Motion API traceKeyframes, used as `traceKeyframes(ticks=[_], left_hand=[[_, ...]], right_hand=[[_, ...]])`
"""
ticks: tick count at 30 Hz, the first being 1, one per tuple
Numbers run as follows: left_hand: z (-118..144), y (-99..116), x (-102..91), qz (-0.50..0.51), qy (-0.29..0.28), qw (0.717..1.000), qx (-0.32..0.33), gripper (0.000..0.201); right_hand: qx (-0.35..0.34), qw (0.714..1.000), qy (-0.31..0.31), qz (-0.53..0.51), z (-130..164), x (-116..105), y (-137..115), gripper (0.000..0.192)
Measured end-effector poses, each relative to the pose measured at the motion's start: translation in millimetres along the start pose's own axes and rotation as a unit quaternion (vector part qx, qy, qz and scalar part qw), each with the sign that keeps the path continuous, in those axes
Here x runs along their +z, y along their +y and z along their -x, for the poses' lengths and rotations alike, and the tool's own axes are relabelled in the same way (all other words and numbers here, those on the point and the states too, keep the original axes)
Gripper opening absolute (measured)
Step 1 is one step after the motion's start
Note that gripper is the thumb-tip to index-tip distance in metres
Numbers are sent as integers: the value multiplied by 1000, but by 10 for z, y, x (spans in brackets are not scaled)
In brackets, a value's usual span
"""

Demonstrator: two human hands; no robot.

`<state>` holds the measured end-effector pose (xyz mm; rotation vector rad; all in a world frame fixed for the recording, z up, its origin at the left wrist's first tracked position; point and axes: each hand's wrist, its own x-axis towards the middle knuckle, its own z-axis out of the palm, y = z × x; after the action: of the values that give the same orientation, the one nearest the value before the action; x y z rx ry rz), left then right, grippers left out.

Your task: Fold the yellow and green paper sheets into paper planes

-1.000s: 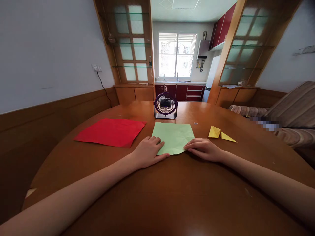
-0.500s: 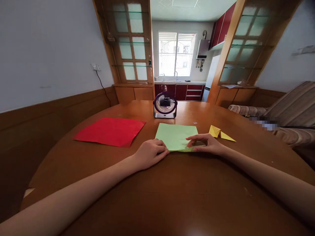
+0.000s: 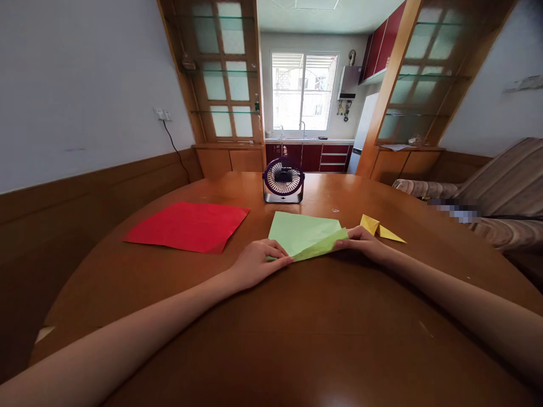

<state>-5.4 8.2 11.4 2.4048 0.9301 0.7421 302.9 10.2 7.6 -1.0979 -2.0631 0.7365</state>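
Observation:
A sheet of light green paper (image 3: 303, 229) lies on the table in front of me. Its near right part is lifted and turned over in a slanting flap. My left hand (image 3: 259, 263) rests at the near left corner, thumb and fingers closed on the paper's edge. At the right end, my right hand (image 3: 360, 243) pinches the raised flap; some of its fingertips are hidden behind the paper. Just beyond my right hand lies a folded yellow paper piece (image 3: 370, 224) with a pointed end. A red sheet of paper (image 3: 186, 226) lies flat to the left.
A small purple desk fan (image 3: 283, 178) stands on the wooden table (image 3: 271, 339) behind the green paper. A striped sofa (image 3: 504, 198) is at the right. Farther back are glass-shelved cabinets (image 3: 229, 152) and a kitchen window (image 3: 302, 93).
My right hand has taken hold of the green paper's right edge and raised it into a slanted flap. My left hand stays at the near left corner.

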Motion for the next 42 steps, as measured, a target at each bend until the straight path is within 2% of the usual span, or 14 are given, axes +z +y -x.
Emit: traceKeyframes(ticks=[4, 7, 12, 18, 25, 30, 33, 38, 42], left_hand=[[-7, 14, 16, 11, 7, 1000, -5, 31], [-4, 9, 32, 9, 21, 1000, -14, 32], [-6, -35, 52, -68, 51, 996, -30, 32], [-14, -62, 59, -141, 48, 987, -57, 28], [-5, -65, 64, -162, 42, 983, -69, 27], [-8, -59, 57, -162, 43, 983, -73, 25], [-2, -54, 54, -180, 9, 983, -39, 38], [13, -65, 75, -258, -21, 964, 64, 34], [5, -99, 86, -246, -63, 961, 113, 40]], right_hand=[[42, 998, 13, -41, -17, 7, 56, 57], [47, 998, 15, -30, -36, 27, 48, 56], [2, 999, 24, 31, -74, 60, 26, 59], [-3, 995, 38, 94, -98, 77, 82, 55], [3, 981, 68, 180, -68, 136, 116, 41], [8, 972, 83, 220, -52, 169, 90, 41], [15, 968, 92, 233, -50, 181, 62, 42], [27, 965, 92, 245, -50, 191, 43, 42], [39, 963, 89, 253, -52, 192, 40, 41]])
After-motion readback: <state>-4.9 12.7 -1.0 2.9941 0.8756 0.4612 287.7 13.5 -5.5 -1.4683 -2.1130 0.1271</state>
